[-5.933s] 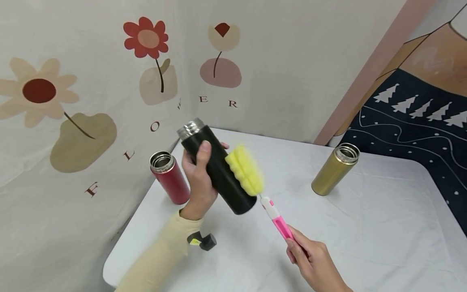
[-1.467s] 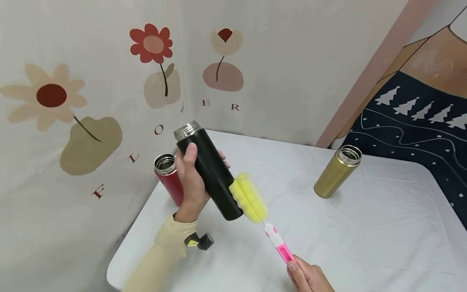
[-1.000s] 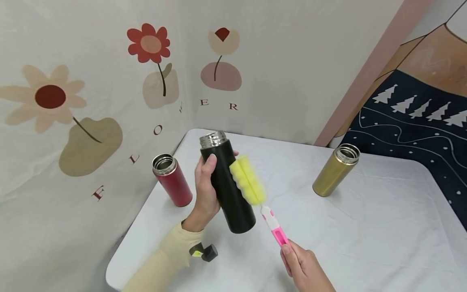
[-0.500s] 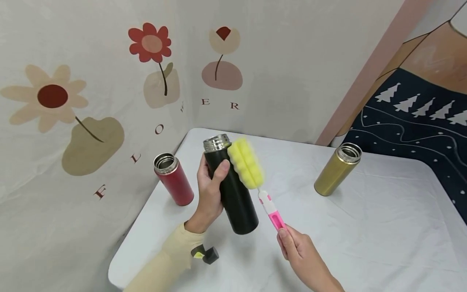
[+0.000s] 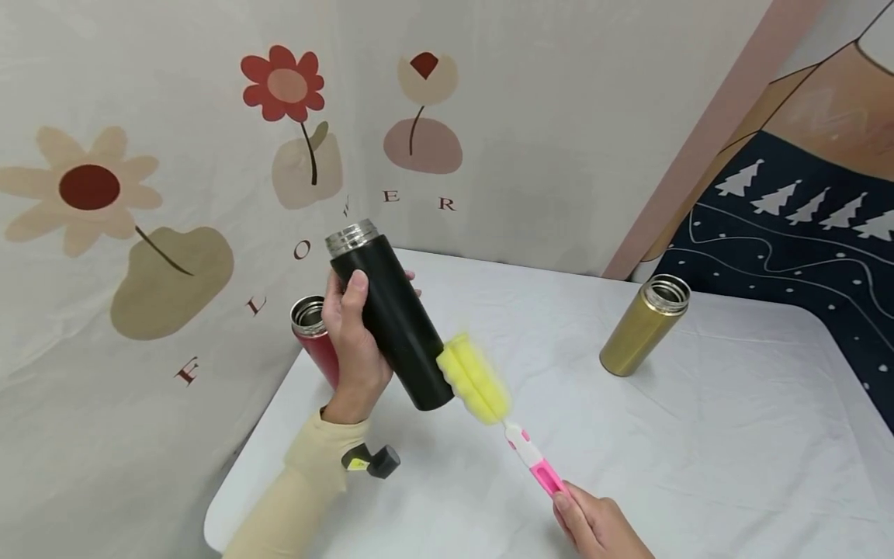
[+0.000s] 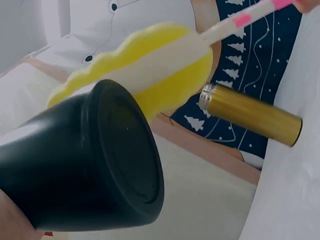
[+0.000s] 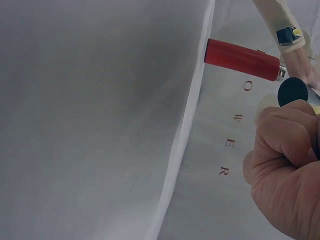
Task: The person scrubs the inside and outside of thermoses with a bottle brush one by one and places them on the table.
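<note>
My left hand (image 5: 358, 341) grips a black vacuum flask (image 5: 398, 326) near its lidless steel neck, thumb across the front. The flask is tilted above the table, its mouth toward the upper left; its flat base (image 6: 127, 145) fills much of the left wrist view. My right hand (image 5: 594, 524) holds the pink and white handle of a bottle brush (image 5: 534, 454). The brush's yellow sponge head (image 5: 475, 379) lies along the outside of the flask, by its lower right side. In the right wrist view the right hand's fingers (image 7: 287, 135) are curled, the handle mostly hidden.
A lidless red flask (image 5: 321, 353) stands behind the left hand, partly hidden. Farther right stands a lidless gold flask (image 5: 639, 330). The table has a white cloth (image 5: 733, 435). Flower-printed curtains (image 5: 545, 140) hang behind and to the left.
Over the last half second the black flask has moved up and left and tilted more, covering part of the red flask. The brush has slid down from the flask's neck toward its base.
</note>
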A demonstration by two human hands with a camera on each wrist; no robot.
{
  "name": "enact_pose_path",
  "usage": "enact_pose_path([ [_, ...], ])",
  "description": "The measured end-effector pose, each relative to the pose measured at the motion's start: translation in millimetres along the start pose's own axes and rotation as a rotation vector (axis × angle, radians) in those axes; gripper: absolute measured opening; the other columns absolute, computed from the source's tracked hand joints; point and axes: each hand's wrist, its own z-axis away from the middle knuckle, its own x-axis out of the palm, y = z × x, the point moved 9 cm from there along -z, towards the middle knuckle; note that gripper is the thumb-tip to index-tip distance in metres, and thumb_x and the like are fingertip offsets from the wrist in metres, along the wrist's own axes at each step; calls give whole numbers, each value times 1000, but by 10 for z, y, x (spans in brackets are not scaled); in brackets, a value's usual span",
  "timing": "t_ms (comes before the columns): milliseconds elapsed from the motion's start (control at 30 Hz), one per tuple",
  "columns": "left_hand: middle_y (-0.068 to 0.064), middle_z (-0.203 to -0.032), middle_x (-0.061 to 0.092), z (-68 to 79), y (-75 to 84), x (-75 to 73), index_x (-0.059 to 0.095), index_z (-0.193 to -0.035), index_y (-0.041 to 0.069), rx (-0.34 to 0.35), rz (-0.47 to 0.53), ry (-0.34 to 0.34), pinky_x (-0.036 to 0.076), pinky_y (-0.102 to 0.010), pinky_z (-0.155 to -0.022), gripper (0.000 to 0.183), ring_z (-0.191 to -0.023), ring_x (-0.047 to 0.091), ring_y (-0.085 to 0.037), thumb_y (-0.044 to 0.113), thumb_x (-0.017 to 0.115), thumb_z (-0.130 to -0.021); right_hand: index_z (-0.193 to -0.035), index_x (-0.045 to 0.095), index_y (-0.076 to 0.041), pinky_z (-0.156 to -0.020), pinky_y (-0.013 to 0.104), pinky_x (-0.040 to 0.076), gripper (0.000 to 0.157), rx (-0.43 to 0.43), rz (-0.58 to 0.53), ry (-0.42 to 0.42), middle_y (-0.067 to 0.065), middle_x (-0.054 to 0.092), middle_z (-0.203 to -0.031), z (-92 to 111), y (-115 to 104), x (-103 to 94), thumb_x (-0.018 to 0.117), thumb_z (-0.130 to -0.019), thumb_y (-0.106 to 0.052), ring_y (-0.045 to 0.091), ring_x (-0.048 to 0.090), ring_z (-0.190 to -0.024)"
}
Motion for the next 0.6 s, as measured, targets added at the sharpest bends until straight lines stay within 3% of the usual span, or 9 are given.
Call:
enact_pose_path([
  [133,-23,-110,67,36,-64,25,44,-142,8,-22,14,-15,66,-45,-74,43,-85,74,-33,29,55,-105,-85,53,-14,-47,16,30,33,-18,9,16,-22,40,-65,42,-25,9,46,-117,-10,-7,33,-55],
  [300,-20,-106,67,161,-232,134,43,-137,14,-121,-17,-74,66,-42,-71,42,-79,73,-30,20,61,-100,-86,54,-10,-47,17,31,35,6,-20,6,-20,42,-63,-20,-84,12,44,-119,-14,-5,35,-54],
  [433,-16,-118,66,274,-321,215,48,-137,15,-169,-107,-136,65,-36,-75,39,-92,72,-25,19,60,-100,-84,53,-14,-46,19,34,35,-118,-4,97,-18,43,-63,-105,-257,-56,45,-117,-6,-6,36,-55],
  [533,-11,-117,64,372,-389,234,50,-141,14,-205,-152,-152,62,-31,-76,39,-95,69,-21,26,55,-103,-82,51,-18,-44,21,34,38,-217,20,180,-18,41,-63,-163,-408,-106,48,-114,0,-7,34,-55],
  [600,-7,-113,63,438,-444,228,52,-140,13,-232,-170,-145,60,-30,-75,40,-93,67,-19,31,53,-104,-82,51,-19,-43,21,33,37,-198,3,203,-18,41,-64,-221,-449,-120,48,-115,-3,-6,33,-55],
])
